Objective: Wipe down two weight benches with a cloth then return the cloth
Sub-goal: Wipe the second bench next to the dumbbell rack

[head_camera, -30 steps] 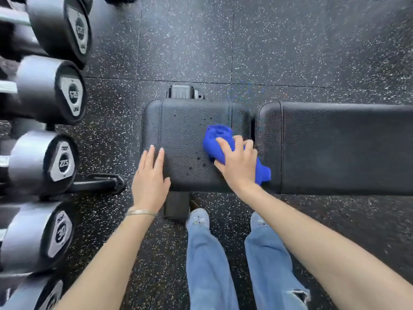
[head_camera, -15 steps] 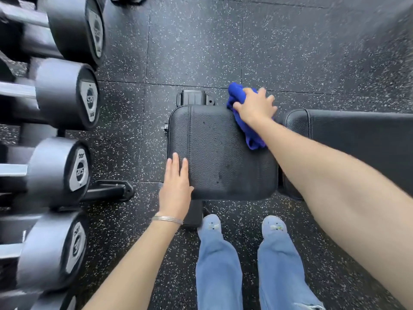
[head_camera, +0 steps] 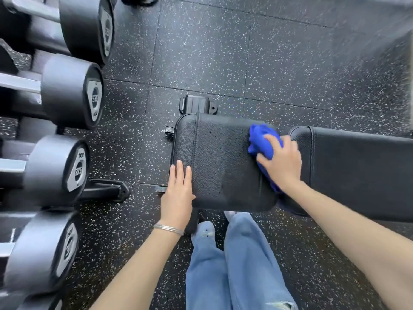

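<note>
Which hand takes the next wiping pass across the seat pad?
Right. The right hand holds the blue cloth at the right end of the seat pad; the left hand rests flat on its near-left corner, holding nothing.

The black padded surface (head_camera: 219,162) stands on the speckled rubber floor (head_camera: 223,52). The right hand (head_camera: 281,164) holds a bunched blue cloth (head_camera: 262,139) against its right edge; the left hand (head_camera: 177,198) rests flat on its near left corner.
</note>
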